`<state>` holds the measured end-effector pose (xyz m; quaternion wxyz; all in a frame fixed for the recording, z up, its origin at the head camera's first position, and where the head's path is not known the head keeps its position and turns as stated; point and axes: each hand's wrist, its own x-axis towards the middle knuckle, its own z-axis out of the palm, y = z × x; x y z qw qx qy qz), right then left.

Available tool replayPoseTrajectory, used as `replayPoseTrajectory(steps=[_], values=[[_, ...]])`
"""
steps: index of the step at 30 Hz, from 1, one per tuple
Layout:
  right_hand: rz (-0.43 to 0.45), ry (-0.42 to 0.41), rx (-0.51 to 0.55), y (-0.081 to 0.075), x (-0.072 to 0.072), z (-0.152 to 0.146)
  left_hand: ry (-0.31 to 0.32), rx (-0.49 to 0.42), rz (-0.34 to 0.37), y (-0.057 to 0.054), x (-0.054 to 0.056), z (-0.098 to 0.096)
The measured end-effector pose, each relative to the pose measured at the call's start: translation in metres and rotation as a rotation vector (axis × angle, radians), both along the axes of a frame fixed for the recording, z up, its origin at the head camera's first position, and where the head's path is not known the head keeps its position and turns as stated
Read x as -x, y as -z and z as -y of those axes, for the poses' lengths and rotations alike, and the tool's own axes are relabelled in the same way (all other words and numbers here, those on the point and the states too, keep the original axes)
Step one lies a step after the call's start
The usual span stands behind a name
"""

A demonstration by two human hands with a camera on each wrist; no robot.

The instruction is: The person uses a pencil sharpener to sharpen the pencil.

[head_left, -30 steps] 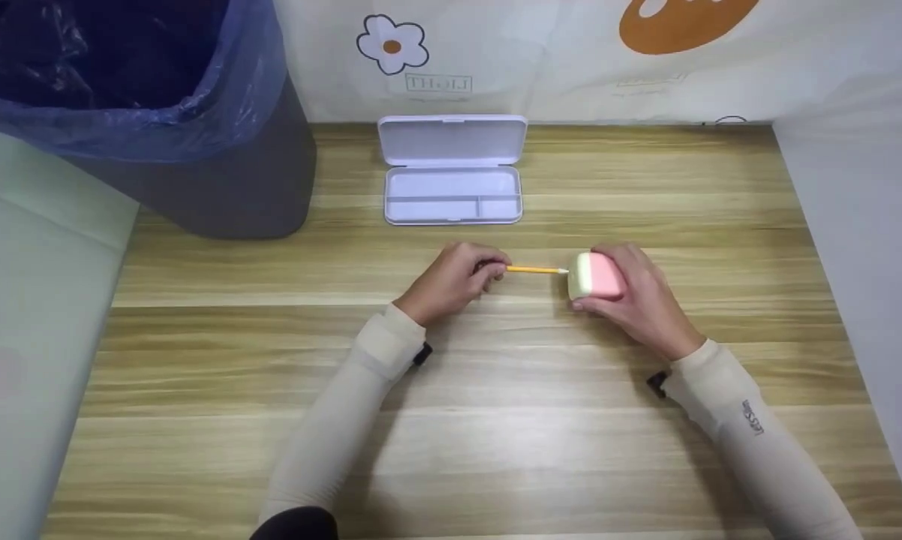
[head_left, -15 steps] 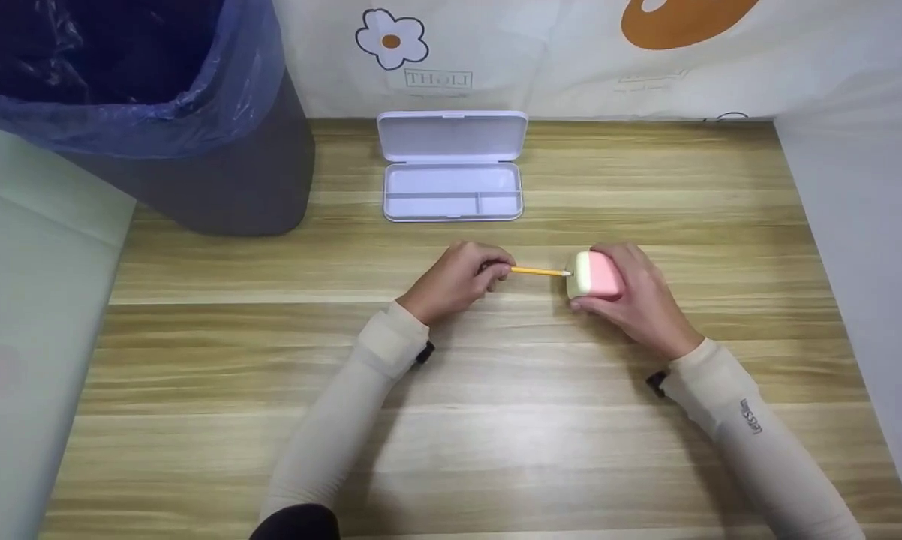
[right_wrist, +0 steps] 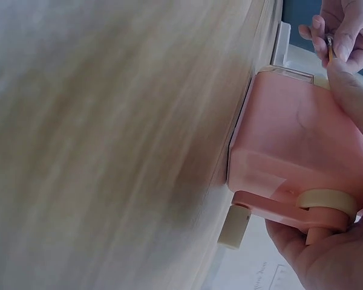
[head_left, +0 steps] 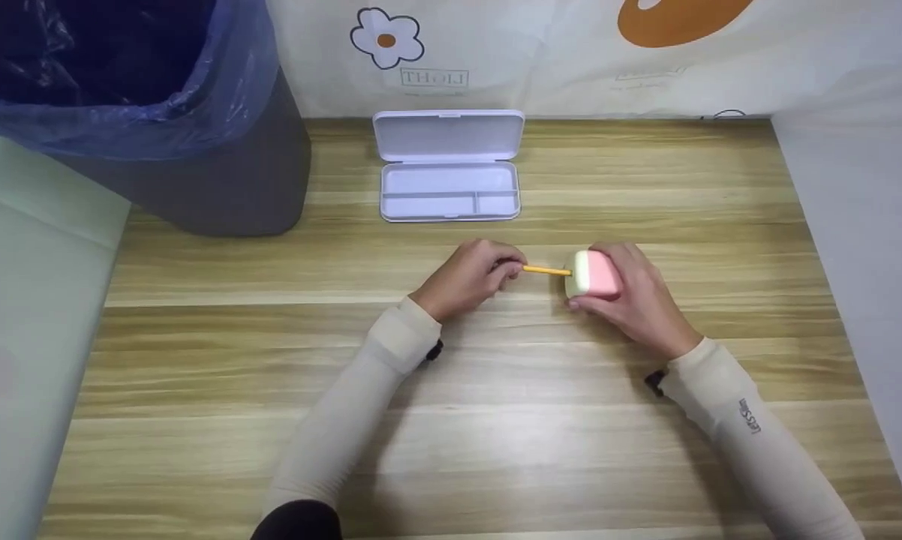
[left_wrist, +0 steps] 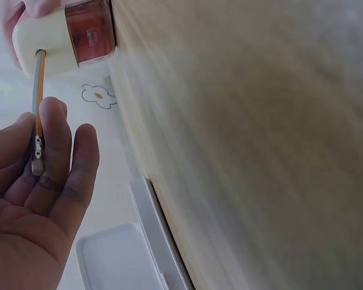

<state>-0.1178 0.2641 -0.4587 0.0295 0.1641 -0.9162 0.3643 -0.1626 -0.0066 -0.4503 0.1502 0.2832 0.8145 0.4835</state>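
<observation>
Between thumb and fingers my left hand (head_left: 475, 276) pinches a yellow pencil (head_left: 547, 270) near its eraser end. The pencil's other end sits in the hole on the cream face of a pink and cream crank pencil sharpener (head_left: 598, 274), so its tip is hidden. My right hand (head_left: 641, 300) grips the sharpener from the right, thumb on the near side and fingers over the far side, on the table. In the right wrist view the crank handle (right_wrist: 235, 226) hangs free at the back. A reddish see-through shavings drawer (left_wrist: 92, 33) shows in the left wrist view.
An open lilac pencil case (head_left: 451, 178) with divided compartments lies behind the hands. A grey bin (head_left: 260, 176) with a blue liner (head_left: 226, 97) stands at the back left. Patterned sheeting (head_left: 541, 60) borders the wooden table (head_left: 541, 420).
My left hand has moved right, carrying the pencil; its pale tip, visible at the sharpener's face a second ago, is now inside the hole. My right hand and the sharpener have stayed put.
</observation>
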Motion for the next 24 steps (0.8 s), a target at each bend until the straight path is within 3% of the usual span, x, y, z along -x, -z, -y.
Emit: replayPoseTrajectory(steps=[15, 24], values=[[0.006, 0.003, -0.003, -0.0010, -0.0002, 0.0003, 0.008, 0.026, -0.045, 0.0016, 0.0004, -0.0055], [-0.021, -0.004, -0.019, -0.0006, 0.0007, 0.0020, 0.042, -0.010, -0.053, 0.0034, 0.0011, -0.0097]])
